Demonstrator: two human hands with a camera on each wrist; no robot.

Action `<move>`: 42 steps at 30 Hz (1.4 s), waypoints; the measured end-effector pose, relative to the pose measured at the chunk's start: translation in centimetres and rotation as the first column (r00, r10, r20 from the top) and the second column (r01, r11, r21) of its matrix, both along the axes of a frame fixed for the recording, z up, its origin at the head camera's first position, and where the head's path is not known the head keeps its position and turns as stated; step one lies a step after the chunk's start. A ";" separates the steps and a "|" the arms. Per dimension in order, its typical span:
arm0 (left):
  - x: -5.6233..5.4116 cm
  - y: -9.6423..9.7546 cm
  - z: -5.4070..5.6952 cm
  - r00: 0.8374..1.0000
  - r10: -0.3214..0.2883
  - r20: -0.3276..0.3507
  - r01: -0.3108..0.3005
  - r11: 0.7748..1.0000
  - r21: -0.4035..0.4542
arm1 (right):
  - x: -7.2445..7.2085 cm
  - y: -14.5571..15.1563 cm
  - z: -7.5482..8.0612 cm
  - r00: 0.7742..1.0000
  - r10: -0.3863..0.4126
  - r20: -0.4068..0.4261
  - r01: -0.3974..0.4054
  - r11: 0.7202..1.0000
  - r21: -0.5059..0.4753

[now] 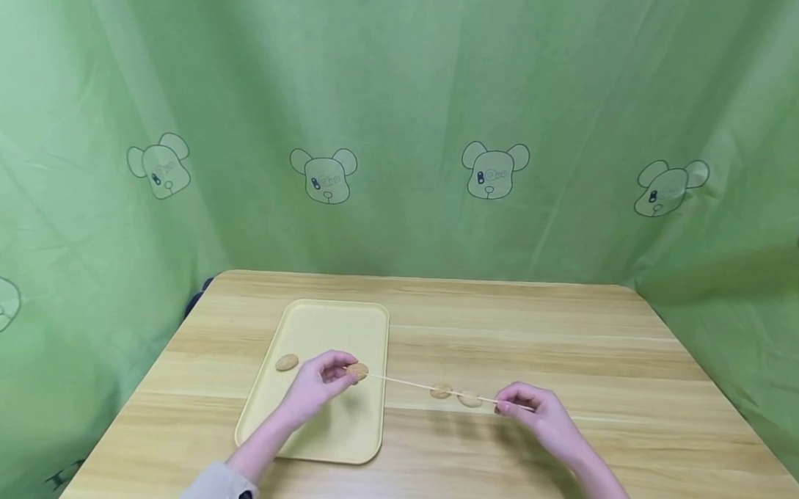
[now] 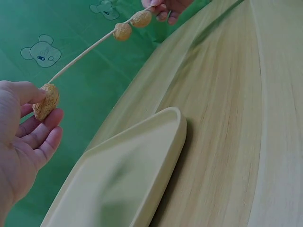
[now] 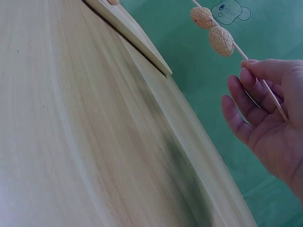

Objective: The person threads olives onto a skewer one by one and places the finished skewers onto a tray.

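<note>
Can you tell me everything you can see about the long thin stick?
The stick is thin, straight and pale, and looks like wood. It's up in the air, stretching from above the tray out over the table. Two bumpy brown lumps are threaded on it near the right hand, whose fingers pinch it. Its other end meets a third lump pinched by the left hand; I can't tell how far in it goes.
</note>
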State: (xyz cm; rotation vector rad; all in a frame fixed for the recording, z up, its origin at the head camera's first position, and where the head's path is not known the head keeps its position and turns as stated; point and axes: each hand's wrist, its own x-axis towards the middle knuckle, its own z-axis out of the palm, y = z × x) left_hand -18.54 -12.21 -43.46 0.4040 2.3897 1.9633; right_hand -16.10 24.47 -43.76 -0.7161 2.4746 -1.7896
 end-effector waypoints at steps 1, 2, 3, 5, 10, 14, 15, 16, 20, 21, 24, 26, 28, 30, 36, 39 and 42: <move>0.0 0.0 0.0 1.000 -0.005 0.001 0.005 1.000 0.004 | 0.0 0.0 0.0 1.000 -0.003 0.002 0.003 1.000 0.000; 0.1 0.0 0.1 1.000 -0.008 0.003 0.008 1.000 0.010 | 0.0 0.0 -0.1 1.000 -0.005 0.004 0.005 1.000 0.001; 0.1 0.1 0.1 1.000 -0.012 0.004 0.012 1.000 0.016 | 0.0 0.0 -0.1 1.000 -0.007 0.006 0.007 1.000 0.002; 0.1 0.0 0.2 1.000 -0.018 0.004 0.018 1.000 0.024 | 0.0 0.1 -0.2 1.000 -0.015 0.007 0.015 1.000 0.007; 0.0 0.0 0.1 1.000 -0.029 -0.001 0.029 0.999 0.030 | -0.1 0.2 -0.3 1.000 -0.021 0.006 0.021 1.000 0.020; 0.0 0.1 0.1 1.000 -0.027 -0.006 0.027 1.000 0.016 | 0.0 0.2 -0.2 1.000 -0.019 0.013 0.018 1.000 0.024; 0.0 0.1 0.1 1.000 -0.025 -0.008 0.025 1.000 0.010 | 0.0 0.1 -0.2 1.000 -0.016 0.013 0.016 1.000 0.026; 0.1 0.2 0.1 1.000 -0.023 -0.011 0.023 1.000 0.004 | 0.0 0.1 -0.2 1.000 -0.013 0.012 0.013 1.000 0.027; 0.1 0.3 0.1 0.999 -0.018 -0.028 0.017 1.000 -0.013 | -0.1 0.0 -0.1 1.000 -0.005 0.003 0.005 1.000 0.029; 0.2 0.4 0.1 0.999 -0.020 -0.034 0.019 1.000 -0.012 | -0.1 0.0 -0.1 1.000 -0.004 0.000 0.004 0.999 0.032; 0.2 0.5 0.2 0.998 -0.029 -0.053 0.029 1.000 -0.006 | -0.1 0.0 -0.1 1.000 0.000 0.002 0.000 0.999 0.035; 0.3 0.5 0.3 0.997 -0.039 -0.064 0.040 0.999 0.004 | 0.0 0.0 -0.1 1.000 0.005 0.004 -0.005 0.999 0.039; 0.4 0.5 0.4 0.996 -0.043 -0.073 0.044 0.999 0.012 | 0.0 0.0 -0.1 1.000 0.009 0.008 -0.009 0.999 0.036; 0.5 0.5 0.5 0.998 -0.032 -0.062 0.033 0.999 0.024 | 0.0 -0.1 -0.1 1.000 0.011 0.009 -0.012 0.999 0.032; 0.7 0.6 0.7 0.999 0.007 -0.039 -0.005 0.999 0.051 | -0.1 -0.2 -0.2 1.000 0.004 0.019 -0.004 1.000 0.020; 0.8 0.6 0.7 0.999 0.005 -0.053 -0.001 0.998 0.067 | -0.1 -0.3 -0.1 1.000 -0.001 0.024 0.001 1.000 0.015; 0.9 0.6 0.7 0.998 0.005 -0.065 0.001 0.997 0.083 | -0.2 -0.4 0.0 1.000 -0.002 0.021 0.002 1.000 0.010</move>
